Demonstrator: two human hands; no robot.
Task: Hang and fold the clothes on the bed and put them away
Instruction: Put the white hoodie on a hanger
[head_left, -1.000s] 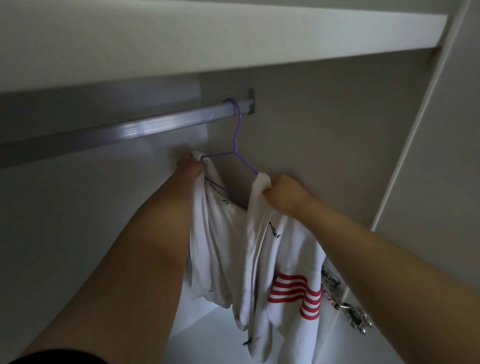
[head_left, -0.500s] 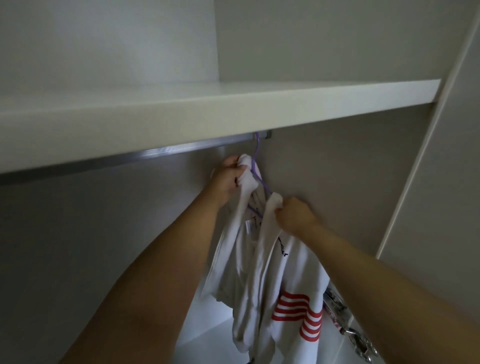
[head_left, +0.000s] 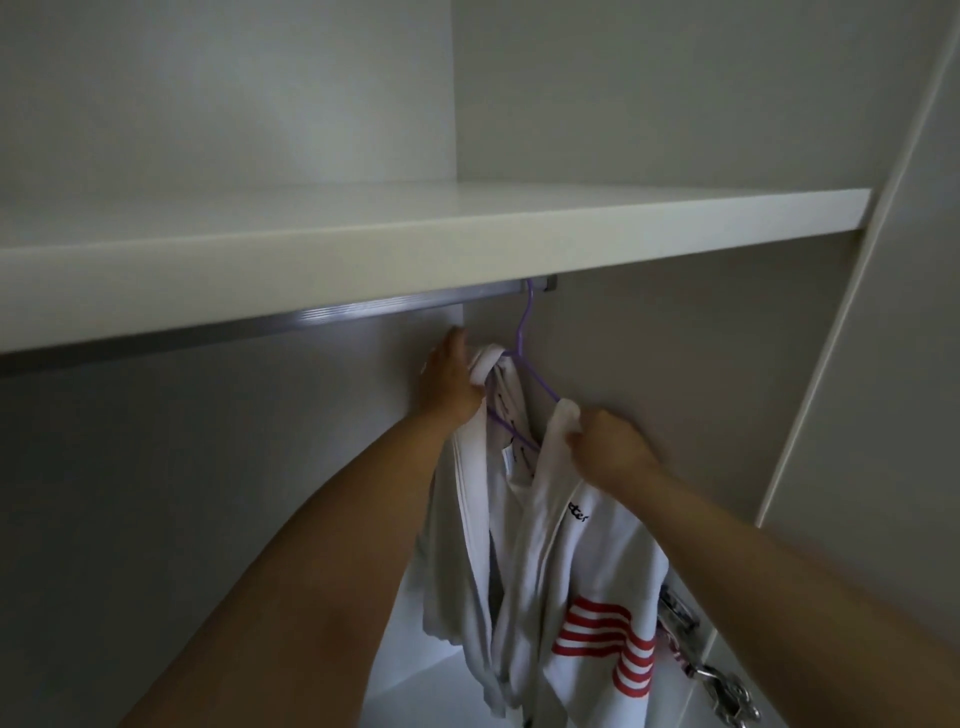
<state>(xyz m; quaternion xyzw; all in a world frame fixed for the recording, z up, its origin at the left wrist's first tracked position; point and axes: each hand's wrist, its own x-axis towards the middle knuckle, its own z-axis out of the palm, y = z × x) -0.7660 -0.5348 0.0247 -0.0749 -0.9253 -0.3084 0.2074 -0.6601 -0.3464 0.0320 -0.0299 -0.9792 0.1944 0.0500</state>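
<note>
A white garment (head_left: 587, 561) with red stripes and small black lettering hangs on a purple hanger (head_left: 524, 338). The hanger's hook sits over the metal rail (head_left: 363, 306) at its right end, inside a white wardrobe. My left hand (head_left: 449, 382) grips the garment's left shoulder where it wraps the hanger. My right hand (head_left: 605, 444) pinches the right shoulder edge of the garment. The lower part of the hanger is hidden by cloth.
A thick white shelf (head_left: 415, 244) runs across just above the rail and hides most of it. The wardrobe's side wall (head_left: 701, 389) is close on the right. Metal door hinges (head_left: 722, 686) sit at the lower right. The wardrobe floor (head_left: 415, 691) shows pale below.
The view has tilted up, so the shelf now covers more of the rail. Both hands stay on the garment's shoulders; my left hand has risen slightly toward the rail.
</note>
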